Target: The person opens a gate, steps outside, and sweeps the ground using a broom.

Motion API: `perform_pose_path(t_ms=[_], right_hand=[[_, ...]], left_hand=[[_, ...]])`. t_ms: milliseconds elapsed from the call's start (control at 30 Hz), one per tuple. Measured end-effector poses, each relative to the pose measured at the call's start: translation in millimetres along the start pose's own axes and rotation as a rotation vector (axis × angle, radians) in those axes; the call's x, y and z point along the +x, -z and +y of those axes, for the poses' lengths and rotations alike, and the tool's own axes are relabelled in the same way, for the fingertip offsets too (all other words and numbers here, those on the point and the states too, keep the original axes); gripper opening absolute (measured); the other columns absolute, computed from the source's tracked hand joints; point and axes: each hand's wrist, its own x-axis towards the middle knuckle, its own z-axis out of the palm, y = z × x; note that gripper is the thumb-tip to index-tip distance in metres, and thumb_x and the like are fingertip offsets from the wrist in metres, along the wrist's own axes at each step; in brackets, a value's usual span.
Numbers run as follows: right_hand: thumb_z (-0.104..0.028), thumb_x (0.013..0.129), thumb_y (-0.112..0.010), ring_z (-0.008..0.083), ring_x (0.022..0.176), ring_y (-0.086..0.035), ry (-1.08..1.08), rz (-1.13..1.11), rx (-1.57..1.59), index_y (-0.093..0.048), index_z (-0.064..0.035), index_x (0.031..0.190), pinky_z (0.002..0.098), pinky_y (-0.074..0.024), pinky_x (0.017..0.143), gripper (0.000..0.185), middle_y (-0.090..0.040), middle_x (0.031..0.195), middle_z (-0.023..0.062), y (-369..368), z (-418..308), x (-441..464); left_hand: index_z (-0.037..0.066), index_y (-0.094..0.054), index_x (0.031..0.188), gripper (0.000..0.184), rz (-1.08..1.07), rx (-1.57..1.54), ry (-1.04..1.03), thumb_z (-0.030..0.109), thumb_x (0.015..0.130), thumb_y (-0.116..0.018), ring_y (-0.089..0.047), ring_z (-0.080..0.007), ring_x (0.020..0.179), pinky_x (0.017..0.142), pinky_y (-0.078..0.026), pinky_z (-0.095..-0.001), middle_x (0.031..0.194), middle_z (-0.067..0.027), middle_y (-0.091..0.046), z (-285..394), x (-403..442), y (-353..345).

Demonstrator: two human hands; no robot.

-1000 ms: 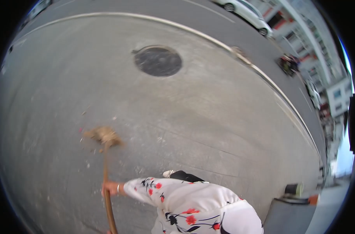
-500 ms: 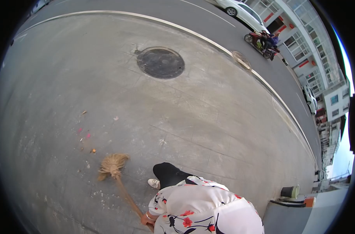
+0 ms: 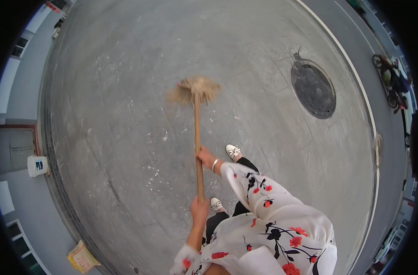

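Note:
A straw broom with a long wooden handle (image 3: 197, 121) reaches out ahead of me. Its straw head (image 3: 197, 89) is on or just above the grey pavement, blurred at the edges by motion. My right hand (image 3: 206, 157), with a bracelet on the wrist, is wrapped round the middle of the handle. Lower down, my left hand (image 3: 200, 210) grips the handle near its end. White specks (image 3: 156, 176) are scattered on the paving left of the handle, and a small pale pink scrap (image 3: 237, 118) lies to its right.
A round manhole cover (image 3: 313, 89) is set in the pavement at the right. Beyond the white kerb line (image 3: 373, 114), a person rides a motorbike (image 3: 391, 82) on the road. Along the left wall are a white bucket (image 3: 38, 166) and a yellowish sack (image 3: 83, 256).
My view has turned left, bringing the wall in and shifting the manhole cover rightward. The broom head has swung out ahead of me. Both hands now show on the handle; before, one did.

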Motion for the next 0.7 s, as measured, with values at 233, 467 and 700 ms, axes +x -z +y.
perform_pose_path(t_ms=[233, 467, 700], right_hand=[[0.0, 0.067, -0.053, 0.0187, 0.07, -0.053, -0.15, -0.267, 0.144, -0.019, -0.0076, 0.118, 0.0346, -0.046, 0.059, 0.061, -0.05, 0.079, 0.0073, 19, -140, 11], [-0.014, 0.073, -0.05, 0.0173, 0.065, -0.054, -0.66, -0.637, 0.443, -0.051, -0.0052, 0.075, 0.0314, -0.045, 0.061, 0.009, -0.055, 0.07, 0.0065, 10, -57, 0], [-0.007, 0.072, -0.048, 0.0199, 0.08, -0.052, -0.624, -0.763, -0.044, -0.049, -0.0057, 0.081, 0.0353, -0.0424, 0.067, 0.009, -0.052, 0.079, 0.0059, 62, 53, -156]], left_hand=[[0.002, -0.045, 0.075, 0.016, 0.088, -0.002, -0.219, 0.011, 0.066, -0.055, -0.04, -0.0132, 0.044, 0.041, -0.033, -0.0263, 0.055, -0.0053, -0.044, 106, 85, -35], [0.003, -0.046, 0.082, 0.026, 0.038, -0.051, 0.357, 0.011, 0.061, -0.06, -0.05, -0.0155, 0.054, 0.049, -0.04, -0.0293, 0.06, -0.0118, -0.05, -72, -143, 74], [0.003, -0.048, 0.08, 0.025, 0.029, 0.277, 0.298, 0.016, 0.062, -0.059, -0.053, -0.0247, 0.06, 0.054, -0.041, -0.0339, 0.066, -0.0155, -0.053, 65, -131, 25]])
